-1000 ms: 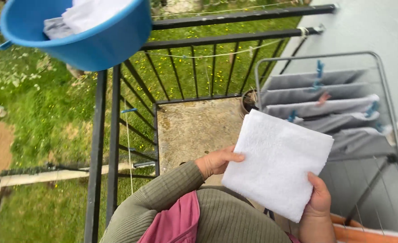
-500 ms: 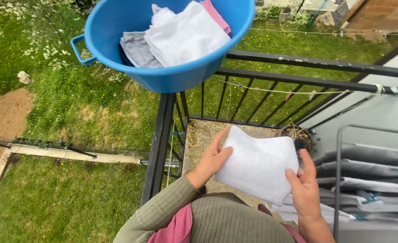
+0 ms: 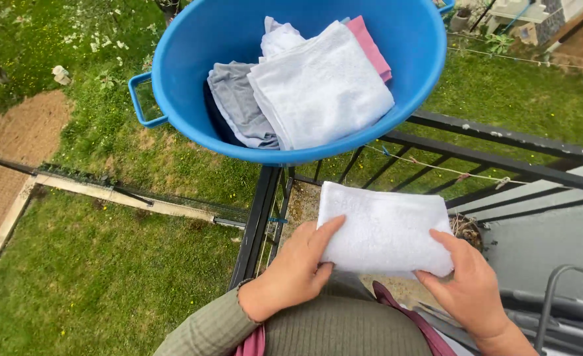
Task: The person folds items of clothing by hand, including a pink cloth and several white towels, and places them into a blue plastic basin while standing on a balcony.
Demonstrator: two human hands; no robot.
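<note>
Both hands held a folded white towel [image 3: 384, 229] flat above the balcony floor, just below the blue tub [image 3: 291, 72] on the black railing [image 3: 258, 217]. The left hand [image 3: 295, 273] gripped its near left corner, fingers on top; the right hand [image 3: 466, 283] pinched the right edge. Thumbs were hidden beneath. The tub's far rim was cut off, and folded laundry [image 3: 305, 92] covered whatever lay beneath

folded white towel [image 3: 384, 231] | thick terry cloth, rectangular, lying almost flat with long side left to right | held at its lower corners, at 7 and 5 o'clock | blue tub [image 3: 193, 79] just at its 12 o'clock, not touching
</note>
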